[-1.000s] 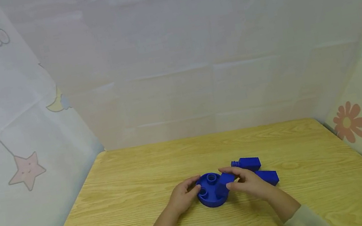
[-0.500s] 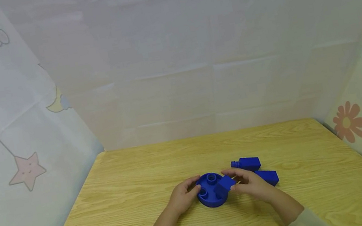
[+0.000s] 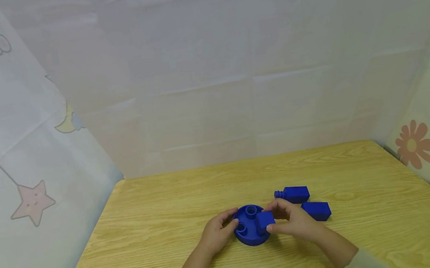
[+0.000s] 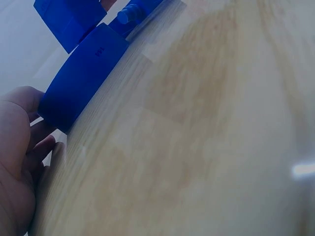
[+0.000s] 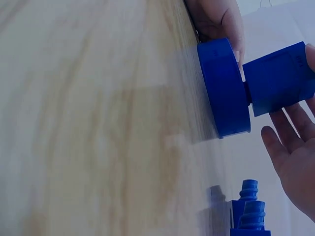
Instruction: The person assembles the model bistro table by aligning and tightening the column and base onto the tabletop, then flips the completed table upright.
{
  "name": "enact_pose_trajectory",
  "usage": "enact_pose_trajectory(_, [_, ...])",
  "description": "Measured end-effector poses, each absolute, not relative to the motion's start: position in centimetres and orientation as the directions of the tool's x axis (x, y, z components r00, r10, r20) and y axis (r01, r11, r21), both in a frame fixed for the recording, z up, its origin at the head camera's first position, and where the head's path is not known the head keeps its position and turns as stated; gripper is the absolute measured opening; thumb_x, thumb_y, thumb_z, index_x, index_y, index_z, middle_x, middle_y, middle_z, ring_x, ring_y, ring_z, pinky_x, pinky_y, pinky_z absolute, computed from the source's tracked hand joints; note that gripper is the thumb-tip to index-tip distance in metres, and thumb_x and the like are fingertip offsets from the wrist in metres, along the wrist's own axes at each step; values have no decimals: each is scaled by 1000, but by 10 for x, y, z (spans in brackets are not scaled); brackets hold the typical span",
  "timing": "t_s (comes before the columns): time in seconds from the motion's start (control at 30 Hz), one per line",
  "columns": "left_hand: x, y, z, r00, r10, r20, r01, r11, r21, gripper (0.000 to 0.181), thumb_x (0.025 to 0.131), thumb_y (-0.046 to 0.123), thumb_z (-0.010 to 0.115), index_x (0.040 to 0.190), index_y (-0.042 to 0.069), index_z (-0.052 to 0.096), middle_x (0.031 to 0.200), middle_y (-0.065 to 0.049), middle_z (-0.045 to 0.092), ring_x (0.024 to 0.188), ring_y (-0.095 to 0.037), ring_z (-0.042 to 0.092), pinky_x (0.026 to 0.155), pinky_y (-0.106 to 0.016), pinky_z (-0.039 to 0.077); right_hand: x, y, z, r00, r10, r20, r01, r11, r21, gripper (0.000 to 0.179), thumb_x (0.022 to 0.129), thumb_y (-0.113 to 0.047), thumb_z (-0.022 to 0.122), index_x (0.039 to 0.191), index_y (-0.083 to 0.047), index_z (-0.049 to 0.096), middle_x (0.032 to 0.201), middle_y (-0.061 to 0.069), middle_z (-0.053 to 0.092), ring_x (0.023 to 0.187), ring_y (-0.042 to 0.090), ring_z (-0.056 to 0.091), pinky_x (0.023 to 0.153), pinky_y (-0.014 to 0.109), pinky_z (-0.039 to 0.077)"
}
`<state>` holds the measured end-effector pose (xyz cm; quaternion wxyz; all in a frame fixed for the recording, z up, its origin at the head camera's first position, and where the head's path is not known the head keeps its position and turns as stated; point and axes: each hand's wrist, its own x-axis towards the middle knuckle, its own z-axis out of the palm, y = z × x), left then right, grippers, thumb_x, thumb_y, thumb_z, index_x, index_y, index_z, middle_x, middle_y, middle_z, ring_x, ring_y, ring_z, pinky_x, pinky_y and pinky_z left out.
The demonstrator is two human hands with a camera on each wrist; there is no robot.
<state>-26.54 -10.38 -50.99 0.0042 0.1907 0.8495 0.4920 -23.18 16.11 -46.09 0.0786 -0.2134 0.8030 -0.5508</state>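
A round blue base (image 3: 253, 240) lies on the wooden table, its shallow dish facing up with two ring-shaped sockets showing. My left hand (image 3: 216, 234) grips its left rim, thumb at the edge and fingers along the side. At the base's right side stands a blue square leg (image 3: 266, 221), its lower end down in the dish. In the right wrist view, the leg (image 5: 280, 78) is tilted slightly and a narrow neck shows between it and the base. My right hand (image 3: 298, 222) holds the leg between thumb and fingers, near its top.
Two more blue legs, a far one (image 3: 296, 194) and a nearer one (image 3: 317, 211), lie on the table right of the base. Threaded ends (image 5: 253, 214) show on them in the right wrist view. A printed cloth wall (image 3: 235, 102) rises behind the table.
The leg has turned and its top has moved from leaning right to more upright. My right hand's fingers have shifted round it. The left hand and base have stayed put.
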Motion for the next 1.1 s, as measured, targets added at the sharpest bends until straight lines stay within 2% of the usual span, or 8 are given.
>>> enact_pose_trajectory(0.07, [-265, -104, -510, -928, 328, 179, 319, 447, 835, 39, 98, 29, 59, 132, 9, 62, 133, -11, 64, 126, -31, 57, 105, -49, 45, -232, 158, -460, -904, -416, 94, -241, 316, -918, 44, 86, -26, 76, 120, -7, 55, 125, 12, 60, 118, 29, 56, 101, 47, 47])
enact_pose_trajectory(0.13, [-265, -104, -509, -930, 325, 169, 309, 446, 840, 39, 98, 29, 59, 132, 10, 62, 133, -10, 64, 126, -30, 57, 106, -48, 45, -232, 156, -459, -909, -407, 91, -240, 334, -912, 49, 85, -27, 77, 123, -6, 55, 123, 11, 60, 114, 25, 55, 97, 40, 48])
enact_pose_trajectory(0.23, [-264, -104, -508, -930, 327, 166, 305, 438, 845, 39, 98, 28, 59, 132, 9, 61, 133, -10, 64, 126, -31, 57, 105, -48, 45, -232, 152, -457, -908, -410, 87, -247, 356, -901, 55, 85, -27, 77, 131, -7, 54, 123, 11, 59, 108, 19, 52, 89, 30, 46])
enact_pose_trajectory(0.3, [-264, -104, -508, -929, 330, 168, 306, 430, 849, 39, 98, 28, 59, 132, 9, 61, 132, -10, 64, 126, -31, 57, 105, -48, 45, -233, 150, -456, -905, -417, 86, -254, 366, -895, 58, 85, -27, 77, 135, -9, 53, 123, 10, 59, 105, 18, 50, 85, 27, 44])
enact_pose_trajectory(0.47, [-265, -103, -508, -931, 327, 163, 300, 433, 850, 40, 98, 29, 59, 133, 9, 61, 132, -10, 64, 125, -30, 57, 105, -48, 45, -235, 145, -454, -889, -449, 87, -281, 387, -878, 59, 87, -28, 75, 140, -15, 53, 130, 10, 55, 102, 19, 45, 77, 26, 39])
enact_pose_trajectory(0.6, [-265, -102, -508, -934, 324, 152, 289, 432, 854, 40, 98, 29, 59, 133, 10, 61, 132, -9, 64, 125, -29, 58, 105, -48, 46, -238, 144, -454, -882, -465, 80, -289, 399, -870, 58, 87, -30, 75, 140, -16, 54, 137, 10, 52, 101, 19, 45, 75, 26, 38])
enact_pose_trajectory(0.87, [-265, -102, -507, -934, 328, 142, 280, 426, 860, 40, 98, 29, 58, 134, 10, 60, 134, -9, 63, 126, -29, 57, 105, -48, 46, -243, 148, -454, -875, -482, 55, -267, 383, -884, 58, 84, -27, 77, 136, -11, 56, 132, 9, 56, 96, 19, 47, 75, 25, 42])
enact_pose_trajectory(1.1, [-265, -103, -509, -935, 323, 145, 283, 436, 854, 40, 98, 29, 59, 133, 11, 61, 133, -9, 64, 125, -29, 58, 104, -47, 47, -245, 150, -452, -864, -502, 33, -253, 377, -891, 58, 85, -31, 75, 136, -11, 55, 130, 9, 57, 99, 20, 49, 75, 25, 43])
